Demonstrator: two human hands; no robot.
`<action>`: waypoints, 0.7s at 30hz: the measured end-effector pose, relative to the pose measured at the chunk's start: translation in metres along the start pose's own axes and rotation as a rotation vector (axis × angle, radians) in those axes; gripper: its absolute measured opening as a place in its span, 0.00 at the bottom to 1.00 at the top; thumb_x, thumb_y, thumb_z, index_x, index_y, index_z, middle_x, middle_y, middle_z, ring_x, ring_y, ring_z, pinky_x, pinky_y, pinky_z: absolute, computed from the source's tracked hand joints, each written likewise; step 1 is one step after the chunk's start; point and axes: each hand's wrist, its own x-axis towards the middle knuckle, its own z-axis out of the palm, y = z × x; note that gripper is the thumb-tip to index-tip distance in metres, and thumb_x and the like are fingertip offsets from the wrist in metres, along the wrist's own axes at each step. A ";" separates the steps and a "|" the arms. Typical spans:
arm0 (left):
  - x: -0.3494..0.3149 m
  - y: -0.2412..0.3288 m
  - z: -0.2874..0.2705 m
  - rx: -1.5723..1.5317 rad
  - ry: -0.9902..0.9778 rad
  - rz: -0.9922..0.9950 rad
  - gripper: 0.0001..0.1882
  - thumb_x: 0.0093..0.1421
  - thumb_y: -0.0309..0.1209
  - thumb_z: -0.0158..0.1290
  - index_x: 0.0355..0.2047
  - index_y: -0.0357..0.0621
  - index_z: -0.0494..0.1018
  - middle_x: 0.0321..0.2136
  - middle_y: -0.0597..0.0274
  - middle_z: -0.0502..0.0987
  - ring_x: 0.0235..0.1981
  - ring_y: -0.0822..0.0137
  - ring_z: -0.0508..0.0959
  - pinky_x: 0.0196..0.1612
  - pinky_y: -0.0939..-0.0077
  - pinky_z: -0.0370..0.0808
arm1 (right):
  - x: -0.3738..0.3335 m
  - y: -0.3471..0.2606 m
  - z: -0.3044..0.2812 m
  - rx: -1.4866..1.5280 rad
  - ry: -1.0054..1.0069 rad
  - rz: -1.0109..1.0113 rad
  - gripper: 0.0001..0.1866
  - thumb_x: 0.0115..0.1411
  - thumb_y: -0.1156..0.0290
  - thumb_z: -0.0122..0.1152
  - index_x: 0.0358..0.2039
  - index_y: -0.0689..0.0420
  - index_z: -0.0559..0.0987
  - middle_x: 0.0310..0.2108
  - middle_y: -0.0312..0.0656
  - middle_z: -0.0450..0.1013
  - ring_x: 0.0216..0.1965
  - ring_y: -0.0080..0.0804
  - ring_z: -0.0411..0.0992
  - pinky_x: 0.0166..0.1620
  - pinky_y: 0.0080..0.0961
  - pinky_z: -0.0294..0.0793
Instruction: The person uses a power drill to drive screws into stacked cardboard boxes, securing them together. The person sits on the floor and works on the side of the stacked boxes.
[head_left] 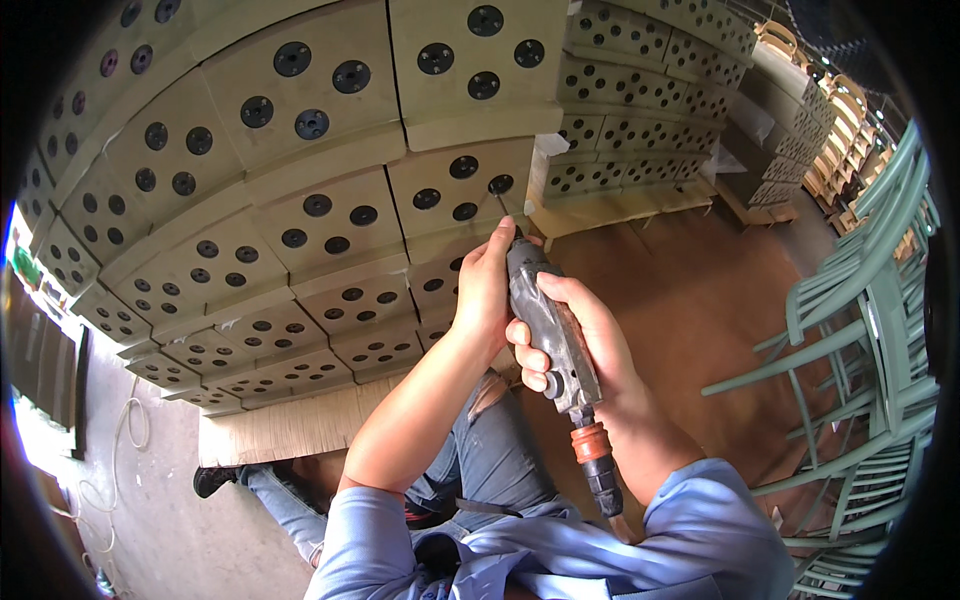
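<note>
My right hand (pixel 585 335) grips the grey body of a pneumatic screwdriver (pixel 552 330), whose orange hose coupling (pixel 590 442) hangs below. My left hand (pixel 487 280) steadies the tool's front end near the bit. The thin bit (pixel 503 205) points up into a round black fitting (pixel 500 184) on the face of a pale green panel (pixel 462 190). That panel is one of several stacked on edge, each with three black round fittings.
More stacks of green panels (pixel 640 90) stand behind on a wooden pallet (pixel 620 208). Green metal chair frames (pixel 860 330) crowd the right. A brown floor sheet (pixel 690 300) lies between. A coiled cable (pixel 125 440) lies on grey concrete at left; my knees in jeans (pixel 490 450) are below.
</note>
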 end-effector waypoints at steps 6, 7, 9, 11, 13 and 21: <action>0.006 0.001 -0.001 0.034 0.119 -0.048 0.26 0.70 0.51 0.51 0.42 0.34 0.74 0.30 0.63 0.76 0.27 0.70 0.76 0.35 0.70 0.76 | 0.012 -0.003 -0.009 -0.007 -0.040 -0.010 0.17 0.69 0.53 0.53 0.42 0.56 0.71 0.27 0.43 0.75 0.19 0.29 0.74 0.22 0.28 0.76; 0.006 0.000 0.000 0.002 0.122 -0.052 0.25 0.70 0.49 0.50 0.42 0.34 0.74 0.30 0.63 0.75 0.27 0.71 0.75 0.33 0.71 0.75 | 0.013 -0.003 -0.008 -0.009 -0.041 -0.012 0.18 0.69 0.53 0.53 0.42 0.56 0.71 0.27 0.43 0.75 0.19 0.29 0.74 0.22 0.27 0.76; 0.003 -0.002 -0.001 -0.054 0.130 -0.066 0.22 0.71 0.47 0.50 0.42 0.36 0.73 0.29 0.64 0.74 0.26 0.72 0.73 0.30 0.73 0.74 | 0.014 -0.003 -0.008 -0.007 -0.043 -0.014 0.18 0.68 0.52 0.54 0.42 0.56 0.71 0.27 0.43 0.75 0.19 0.28 0.73 0.21 0.27 0.76; 0.012 -0.020 -0.014 -0.108 0.126 -0.070 0.17 0.71 0.41 0.48 0.41 0.37 0.72 0.28 0.65 0.72 0.24 0.73 0.70 0.25 0.76 0.70 | 0.013 -0.004 -0.008 -0.005 -0.044 -0.020 0.19 0.68 0.51 0.54 0.41 0.55 0.71 0.26 0.43 0.74 0.19 0.28 0.73 0.21 0.27 0.75; 0.016 -0.035 -0.032 -0.151 0.134 -0.088 0.13 0.70 0.36 0.47 0.40 0.37 0.71 0.27 0.65 0.70 0.23 0.74 0.68 0.22 0.78 0.65 | 0.016 -0.004 -0.009 -0.005 -0.049 -0.008 0.20 0.68 0.50 0.54 0.41 0.55 0.71 0.26 0.42 0.74 0.19 0.28 0.73 0.21 0.27 0.75; 0.003 -0.050 -0.072 -0.308 0.081 -0.085 0.09 0.71 0.27 0.41 0.44 0.36 0.69 0.32 0.59 0.72 0.23 0.73 0.66 0.17 0.83 0.57 | 0.009 -0.008 -0.021 -0.034 -0.064 0.016 0.22 0.68 0.49 0.52 0.40 0.57 0.73 0.27 0.43 0.75 0.19 0.29 0.74 0.21 0.28 0.76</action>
